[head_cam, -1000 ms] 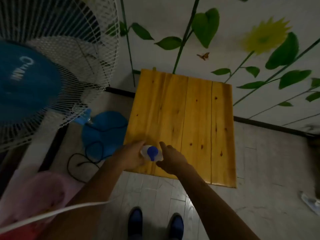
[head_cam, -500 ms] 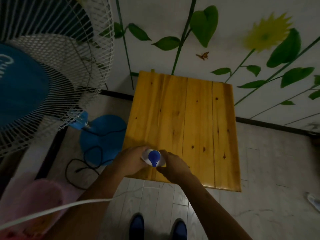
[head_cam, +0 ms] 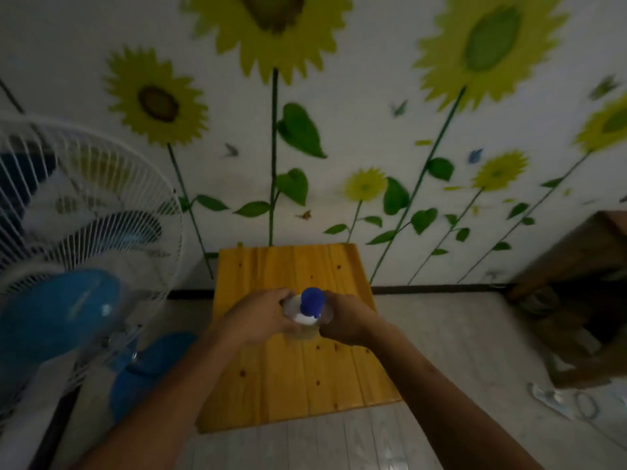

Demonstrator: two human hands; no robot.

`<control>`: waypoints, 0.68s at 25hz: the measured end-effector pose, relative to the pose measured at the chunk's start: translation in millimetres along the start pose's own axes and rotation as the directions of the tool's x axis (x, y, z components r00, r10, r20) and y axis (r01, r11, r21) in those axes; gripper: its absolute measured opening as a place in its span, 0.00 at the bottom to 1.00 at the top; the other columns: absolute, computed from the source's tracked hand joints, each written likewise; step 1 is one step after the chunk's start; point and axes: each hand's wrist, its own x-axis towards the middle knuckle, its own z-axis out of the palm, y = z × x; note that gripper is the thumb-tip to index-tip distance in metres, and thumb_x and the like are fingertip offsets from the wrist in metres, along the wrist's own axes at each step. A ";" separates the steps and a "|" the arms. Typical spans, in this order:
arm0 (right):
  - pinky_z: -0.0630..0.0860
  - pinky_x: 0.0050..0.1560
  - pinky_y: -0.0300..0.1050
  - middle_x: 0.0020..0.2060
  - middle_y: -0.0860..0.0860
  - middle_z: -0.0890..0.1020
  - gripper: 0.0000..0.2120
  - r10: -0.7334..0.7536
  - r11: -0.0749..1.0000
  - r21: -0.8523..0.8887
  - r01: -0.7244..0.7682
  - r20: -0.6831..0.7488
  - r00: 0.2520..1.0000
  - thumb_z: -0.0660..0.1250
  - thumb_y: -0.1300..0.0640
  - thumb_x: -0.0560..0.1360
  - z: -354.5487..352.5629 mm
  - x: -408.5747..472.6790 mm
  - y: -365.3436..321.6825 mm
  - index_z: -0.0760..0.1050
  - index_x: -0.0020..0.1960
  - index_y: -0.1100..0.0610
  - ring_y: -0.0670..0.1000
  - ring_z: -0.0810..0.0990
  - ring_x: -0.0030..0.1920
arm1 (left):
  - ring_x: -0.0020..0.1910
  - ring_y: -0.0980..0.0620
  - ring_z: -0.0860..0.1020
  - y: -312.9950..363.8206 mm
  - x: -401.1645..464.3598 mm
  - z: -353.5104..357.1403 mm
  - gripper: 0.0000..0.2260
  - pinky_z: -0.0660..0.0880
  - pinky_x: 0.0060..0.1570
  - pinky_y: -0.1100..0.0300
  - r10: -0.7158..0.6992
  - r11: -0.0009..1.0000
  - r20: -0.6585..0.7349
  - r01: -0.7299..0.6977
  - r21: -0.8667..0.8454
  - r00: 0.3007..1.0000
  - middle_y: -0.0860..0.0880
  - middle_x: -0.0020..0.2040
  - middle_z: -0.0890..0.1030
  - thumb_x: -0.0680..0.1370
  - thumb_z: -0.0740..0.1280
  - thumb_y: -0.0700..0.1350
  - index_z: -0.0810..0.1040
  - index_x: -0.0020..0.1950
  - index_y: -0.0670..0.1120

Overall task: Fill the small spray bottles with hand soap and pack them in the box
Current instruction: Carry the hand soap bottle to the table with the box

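A clear bottle with a blue pump cap (head_cam: 309, 305) stands upright on the yellow wooden table (head_cam: 295, 378), near its middle. My left hand (head_cam: 258, 317) wraps the bottle's left side. My right hand (head_cam: 346, 322) grips its right side. Pale liquid shows low in the bottle between my hands. No small spray bottles or box are in view.
A white-caged standing fan with blue blades (head_cam: 68, 266) stands close on the left, its blue base (head_cam: 146, 371) on the floor. A sunflower-painted wall (head_cam: 339, 147) rises behind the table. A dark wooden stool (head_cam: 576, 286) is at the right. Tiled floor (head_cam: 458, 334) surrounds the table.
My view has tilted up, showing more wall. Both hands with the bottle have moved from the table's near edge toward its middle.
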 end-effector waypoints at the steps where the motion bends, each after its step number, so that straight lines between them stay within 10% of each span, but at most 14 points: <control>1: 0.80 0.47 0.47 0.46 0.47 0.80 0.20 0.018 1.000 0.001 -0.018 -0.032 0.999 0.71 0.52 0.67 -20.2 -15.3 -2.7 0.72 0.58 0.49 0.49 0.79 0.45 | 0.40 0.61 0.76 23.2 -2.2 -9.2 0.19 0.71 0.35 0.65 0.035 0.999 0.002 -0.035 0.021 0.999 0.60 0.44 0.78 0.70 0.74 0.54 0.75 0.59 0.55; 5: 0.78 0.51 0.48 0.49 0.49 0.81 0.23 0.059 0.998 0.039 -0.053 -0.181 0.982 0.73 0.48 0.66 -101.2 -85.1 -9.1 0.73 0.58 0.49 0.50 0.80 0.48 | 0.46 0.57 0.78 121.1 -12.0 -40.9 0.21 0.78 0.46 0.55 0.202 0.976 0.005 -0.202 0.077 0.979 0.56 0.50 0.80 0.67 0.75 0.54 0.76 0.59 0.56; 17: 0.75 0.51 0.45 0.54 0.49 0.80 0.29 0.310 0.950 0.194 -0.245 -0.482 0.820 0.74 0.45 0.64 -228.6 -312.5 42.7 0.71 0.63 0.49 0.50 0.78 0.52 | 0.43 0.57 0.79 354.1 -44.5 -1.2 0.17 0.76 0.42 0.59 0.589 0.800 0.126 -0.599 0.050 0.798 0.57 0.43 0.82 0.64 0.77 0.54 0.80 0.51 0.57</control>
